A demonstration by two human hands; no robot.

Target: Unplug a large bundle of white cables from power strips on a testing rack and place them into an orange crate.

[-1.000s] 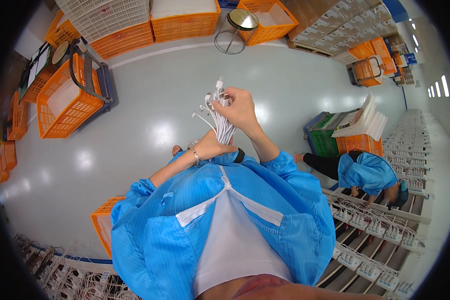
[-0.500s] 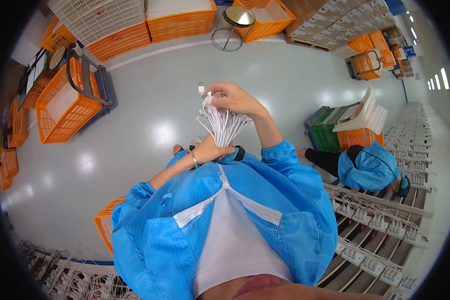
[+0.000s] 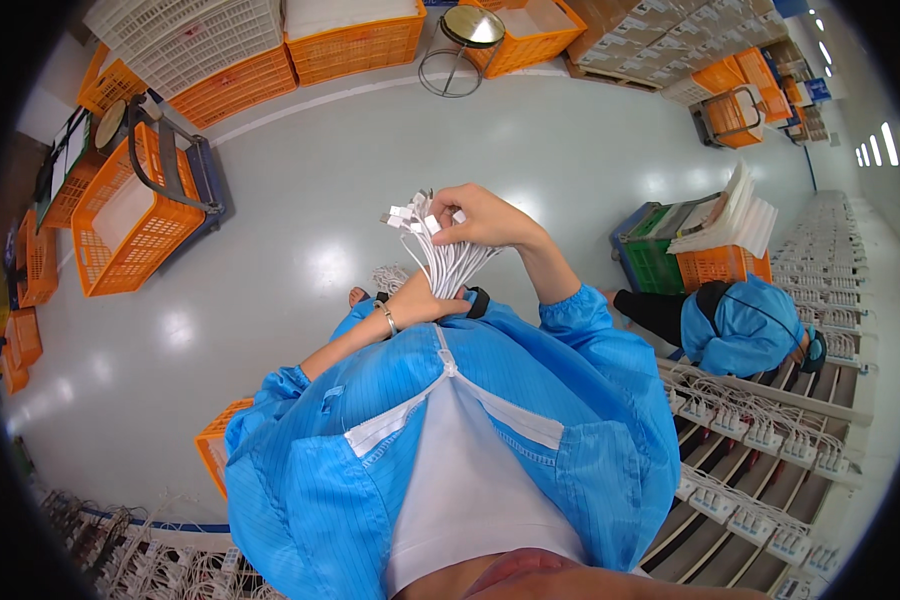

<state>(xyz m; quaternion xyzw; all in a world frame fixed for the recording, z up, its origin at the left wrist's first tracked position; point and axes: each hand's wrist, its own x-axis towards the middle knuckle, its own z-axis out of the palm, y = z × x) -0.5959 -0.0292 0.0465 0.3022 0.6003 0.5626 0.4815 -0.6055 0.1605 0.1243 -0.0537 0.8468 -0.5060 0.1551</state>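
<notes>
A thick bundle of white USB cables [image 3: 454, 266] is gripped low down by my left hand [image 3: 418, 296], whose fingers wrap round it in front of my body. At the bundle's far end, several white plugs with metal tips [image 3: 402, 215] fan out to the left. My right hand [image 3: 482, 214] reaches over from the right, its thumb and fingers curled closed on the plug ends. Exactly how many plugs it pinches is hidden by the fingers. Beyond my left wrist, more pale coiled cable [image 3: 390, 276] shows partly.
An orange crate on a trolley [image 3: 135, 205] stands left; more orange crates [image 3: 355, 45] and a round stool [image 3: 472, 28] line the far side. At right, a co-worker in blue [image 3: 745, 325] bends beside racks of white power strips [image 3: 735, 425]. Another orange crate [image 3: 213, 445] is near my left elbow.
My right hand has come slightly nearer and to the right. A single plug that stuck up by its fingertips is no longer apart; several plugs now spread out at the bundle's end.
</notes>
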